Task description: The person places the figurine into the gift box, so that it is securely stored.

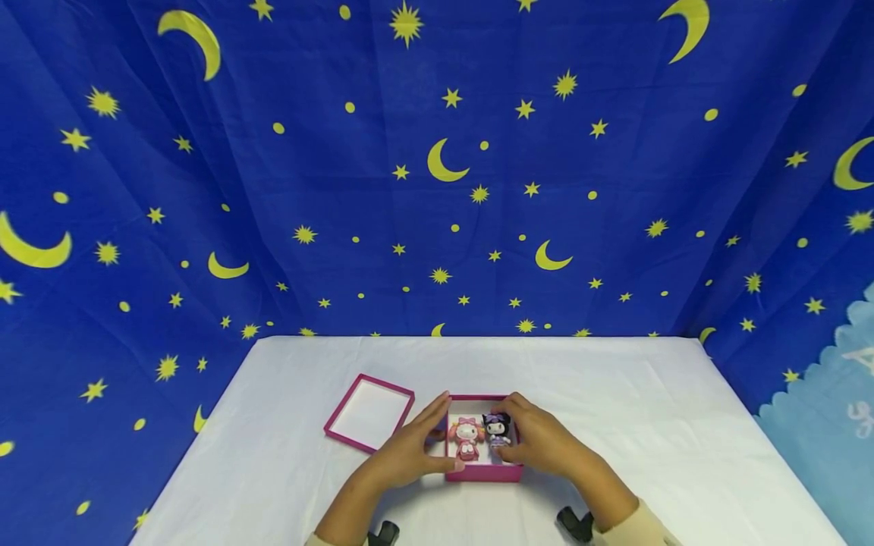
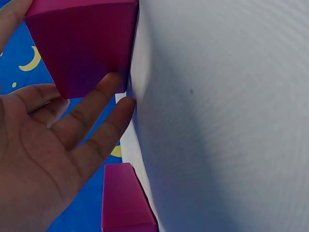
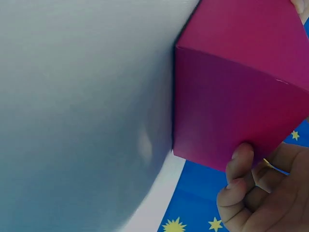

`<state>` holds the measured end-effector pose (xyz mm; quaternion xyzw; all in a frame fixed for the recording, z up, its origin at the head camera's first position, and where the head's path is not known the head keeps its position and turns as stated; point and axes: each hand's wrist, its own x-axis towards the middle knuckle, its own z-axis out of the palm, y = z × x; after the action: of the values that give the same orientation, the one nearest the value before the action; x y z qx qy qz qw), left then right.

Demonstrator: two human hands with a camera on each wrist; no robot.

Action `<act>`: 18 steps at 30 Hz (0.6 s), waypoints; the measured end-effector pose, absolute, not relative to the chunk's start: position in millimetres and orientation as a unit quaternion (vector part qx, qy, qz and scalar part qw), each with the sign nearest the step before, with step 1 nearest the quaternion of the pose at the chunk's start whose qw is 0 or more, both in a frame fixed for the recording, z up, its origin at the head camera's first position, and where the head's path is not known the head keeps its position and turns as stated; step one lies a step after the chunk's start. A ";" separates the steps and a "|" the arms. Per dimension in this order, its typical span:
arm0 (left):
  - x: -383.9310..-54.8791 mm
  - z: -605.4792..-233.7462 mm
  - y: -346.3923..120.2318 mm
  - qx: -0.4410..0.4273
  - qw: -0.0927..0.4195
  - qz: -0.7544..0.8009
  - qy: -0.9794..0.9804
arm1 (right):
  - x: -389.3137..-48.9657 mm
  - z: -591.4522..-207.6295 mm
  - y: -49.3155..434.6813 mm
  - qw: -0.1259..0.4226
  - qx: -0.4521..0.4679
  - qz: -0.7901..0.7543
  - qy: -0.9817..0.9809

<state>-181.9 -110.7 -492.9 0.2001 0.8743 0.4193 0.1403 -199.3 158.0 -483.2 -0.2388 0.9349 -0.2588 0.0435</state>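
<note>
An open pink box (image 1: 483, 474) with a white inside sits on the white table. In it lie a pink figurine (image 1: 467, 440) at the left and a black-hooded figurine (image 1: 496, 431) at the right. My left hand (image 1: 410, 451) holds the box's left side, thumb at the front corner and fingers toward the back; in the left wrist view, fingertips touch the box wall (image 2: 87, 48). Reaching over the right rim, my right hand (image 1: 542, 440) pinches the black-hooded figurine between thumb and fingers. Its other fingers bend against the outer wall (image 3: 227, 106) in the right wrist view.
The box's pink-rimmed lid (image 1: 369, 413) lies inside up, just left of the box behind my left hand. A blue curtain (image 1: 382, 189) with yellow moons and stars hangs behind the table (image 1: 614, 379). Black straps or mounts (image 1: 576, 523) show by both wrists.
</note>
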 end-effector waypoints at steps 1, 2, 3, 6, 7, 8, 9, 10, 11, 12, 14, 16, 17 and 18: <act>-181.9 -492.8 -110.7 0.200 0.141 0.419 0.874 | -199.9 -482.9 157.6 0.046 -0.239 -0.258 0.935; -181.9 -492.8 -110.7 0.200 0.141 0.419 0.874 | -200.4 -482.5 157.2 0.049 -0.238 -0.258 0.935; -181.9 -492.9 -110.7 0.200 0.142 0.420 0.874 | -200.9 -482.0 156.8 0.053 -0.237 -0.256 0.936; -181.9 -492.8 -110.9 0.198 0.145 0.422 0.873 | -202.2 -480.7 154.9 0.063 -0.230 -0.248 0.939; -181.9 -492.7 -111.0 0.198 0.146 0.423 0.872 | -202.4 -479.9 154.1 0.067 -0.227 -0.245 0.940; -181.9 -492.7 -111.0 0.198 0.146 0.424 0.872 | -202.5 -479.1 153.2 0.069 -0.225 -0.242 0.941; -182.0 -492.8 -111.0 0.198 0.147 0.425 0.871 | -202.5 -478.5 152.3 0.072 -0.221 -0.238 0.943; -182.1 -492.8 -111.1 0.199 0.147 0.426 0.870 | -202.5 -478.0 151.3 0.073 -0.218 -0.235 0.944; -182.2 -493.0 -111.1 0.199 0.147 0.427 0.870 | -202.4 -477.3 150.3 0.074 -0.215 -0.232 0.946; -182.2 -493.0 -111.2 0.199 0.147 0.428 0.869 | -202.2 -476.6 149.4 0.075 -0.213 -0.228 0.947; -182.5 -493.7 -111.2 0.200 0.147 0.428 0.869 | -202.0 -475.5 147.7 0.076 -0.209 -0.224 0.949; -182.6 -494.2 -111.2 0.202 0.147 0.428 0.868 | -201.9 -474.8 146.3 0.080 -0.205 -0.222 0.950; -182.6 -494.3 -111.2 0.203 0.146 0.428 0.869 | -202.0 -474.2 145.7 0.083 -0.203 -0.222 0.950; -182.7 -494.5 -111.2 0.203 0.146 0.428 0.869 | -202.1 -473.7 145.2 0.086 -0.201 -0.221 0.951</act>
<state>-182.7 -111.2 -494.5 0.2034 0.8686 0.4279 0.1456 -202.1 145.2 -473.7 -0.2007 0.9506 -0.2208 0.0859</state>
